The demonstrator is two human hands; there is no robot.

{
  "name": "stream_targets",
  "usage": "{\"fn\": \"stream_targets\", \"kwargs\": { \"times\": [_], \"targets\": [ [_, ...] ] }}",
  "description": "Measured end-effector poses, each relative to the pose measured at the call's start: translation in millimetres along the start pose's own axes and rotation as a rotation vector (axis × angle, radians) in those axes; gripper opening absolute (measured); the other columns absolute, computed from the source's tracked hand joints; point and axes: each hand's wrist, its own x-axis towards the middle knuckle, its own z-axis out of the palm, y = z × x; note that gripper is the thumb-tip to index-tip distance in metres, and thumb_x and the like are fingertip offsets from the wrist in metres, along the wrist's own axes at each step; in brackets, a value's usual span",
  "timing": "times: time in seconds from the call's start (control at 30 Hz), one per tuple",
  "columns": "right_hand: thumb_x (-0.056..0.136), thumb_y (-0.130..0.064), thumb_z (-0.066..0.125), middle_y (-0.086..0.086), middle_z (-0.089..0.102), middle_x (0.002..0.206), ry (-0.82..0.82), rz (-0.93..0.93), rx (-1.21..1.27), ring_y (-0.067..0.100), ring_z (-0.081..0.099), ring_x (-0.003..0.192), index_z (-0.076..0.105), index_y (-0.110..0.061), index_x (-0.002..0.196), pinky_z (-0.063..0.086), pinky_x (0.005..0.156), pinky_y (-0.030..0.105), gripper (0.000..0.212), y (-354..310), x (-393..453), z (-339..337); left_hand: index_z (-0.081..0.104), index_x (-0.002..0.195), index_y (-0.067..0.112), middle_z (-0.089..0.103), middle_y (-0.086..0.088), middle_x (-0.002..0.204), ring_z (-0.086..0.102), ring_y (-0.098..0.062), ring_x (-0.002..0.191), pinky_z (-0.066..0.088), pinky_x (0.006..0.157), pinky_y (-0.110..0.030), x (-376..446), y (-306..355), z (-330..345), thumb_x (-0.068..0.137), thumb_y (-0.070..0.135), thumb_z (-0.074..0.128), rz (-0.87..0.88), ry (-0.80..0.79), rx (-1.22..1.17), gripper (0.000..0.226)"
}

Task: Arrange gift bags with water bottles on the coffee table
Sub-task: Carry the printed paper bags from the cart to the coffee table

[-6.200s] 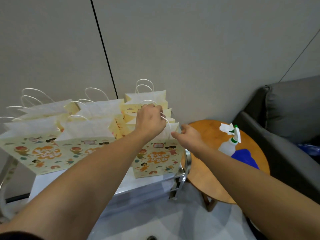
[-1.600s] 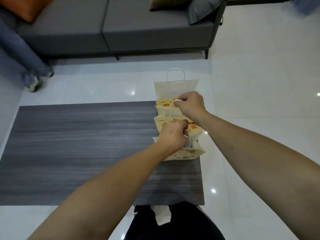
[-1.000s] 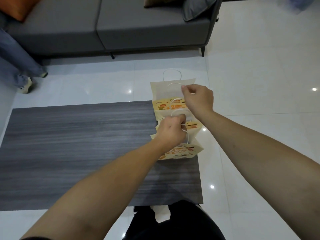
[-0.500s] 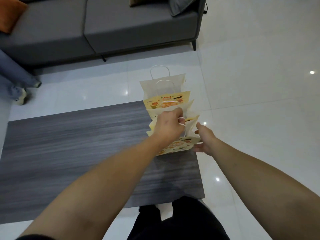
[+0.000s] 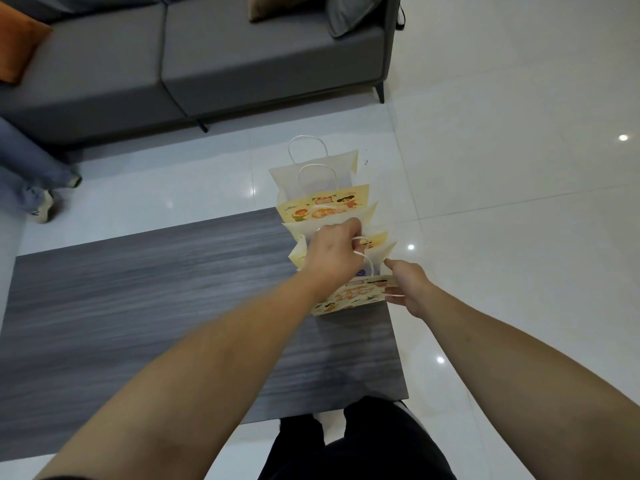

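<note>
Gift bags [image 5: 325,216] stand in a close row of three along the right-hand end of the coffee table [image 5: 138,306], one behind another, running from near the middle of that end toward the far corner. The farthest bag [image 5: 313,176] looks to reach past the far edge of the tabletop, though the angle makes that hard to judge. The nearest bag [image 5: 349,294] sits just inside the right edge, with a bare strip of table between it and the near right corner.

To the left of the row the dark wood-grain tabletop stretches wide and bare. Glossy white floor tiles [image 5: 502,168] lie open to the right of the table and beyond it, up to a grey sofa [image 5: 207,57] with an orange cushion [image 5: 17,50] at its left end and grey and brown cushions at its right. Someone's jeans leg and pale shoe [image 5: 41,206] show at the left margin.

The left hand [image 5: 332,254] is curled round the white cord handles of the middle and nearest bags. The right hand [image 5: 408,289] has its fingers closed on the right side of the nearest bag, pinching its paper edge. That bag's mouth is partly open; a small purple patch shows inside, too little to identify. The farthest bag's handles stand upright and free.
</note>
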Motion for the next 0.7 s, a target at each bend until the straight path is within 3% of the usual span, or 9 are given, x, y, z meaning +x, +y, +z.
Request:
{"fn": "stream_targets", "kwargs": {
  "times": [0.1,0.2,0.3,0.47,0.6,0.7],
  "targets": [
    [0.104,-0.032,0.051,0.012,0.071,0.102,-0.010,0.002,0.015,0.028,0.070,0.094,0.058,-0.018,0.114,0.057,0.072,0.033,0.019,7,-1,1,0.052,0.092,0.021,0.059,0.002,0.084,0.052,-0.020,0.077,0.034,0.055,-0.030,-5,-3,-3,0.082,0.010,0.061,-0.038,-0.053,-0.009,0.017],
    [0.103,-0.034,0.052,0.009,0.070,0.100,-0.003,-0.021,-0.023,0.028,0.068,0.095,0.060,-0.018,0.107,0.058,0.084,0.037,0.019,10,-2,4,0.055,0.095,0.021,0.062,0.002,0.088,0.056,-0.020,0.081,0.040,0.057,-0.030,-7,-7,-6,0.078,0.011,0.066,-0.052,-0.057,0.013,0.023],
    [0.102,-0.040,0.052,0.003,0.064,0.095,0.021,-0.093,-0.137,0.022,0.062,0.090,0.058,-0.021,0.098,0.051,0.084,0.036,0.021,6,-3,7,0.059,0.100,0.023,0.064,0.003,0.092,0.060,-0.018,0.083,0.050,0.065,-0.031,-10,-13,-8,0.081,0.016,0.069,-0.081,-0.053,0.024,0.022],
    [0.102,-0.044,0.049,0.003,0.064,0.093,0.095,-0.172,-0.233,0.018,0.058,0.083,0.059,-0.018,0.089,0.045,0.073,0.033,0.031,4,-2,10,0.065,0.111,0.018,0.067,-0.002,0.106,0.059,-0.021,0.098,0.052,0.079,-0.034,-27,-22,-2,0.084,0.033,0.073,-0.101,-0.002,0.009,0.033],
    [0.104,-0.047,0.041,0.003,0.060,0.089,0.127,-0.174,-0.220,0.018,0.055,0.080,0.055,-0.019,0.085,0.046,0.076,0.036,0.036,11,-3,13,0.056,0.135,0.019,0.057,-0.005,0.131,0.048,-0.025,0.121,0.046,0.098,-0.040,-49,-30,2,0.084,0.035,0.073,-0.174,0.049,0.000,0.056],
    [0.106,-0.048,0.033,0.009,0.062,0.097,0.216,-0.172,-0.250,0.024,0.058,0.089,0.058,-0.010,0.098,0.050,0.083,0.040,0.046,22,-6,12,0.048,0.143,0.020,0.051,-0.007,0.140,0.043,-0.027,0.128,0.042,0.103,-0.041,-67,-37,2,0.086,0.030,0.071,-0.223,0.055,0.042,0.062]
  ]
}}
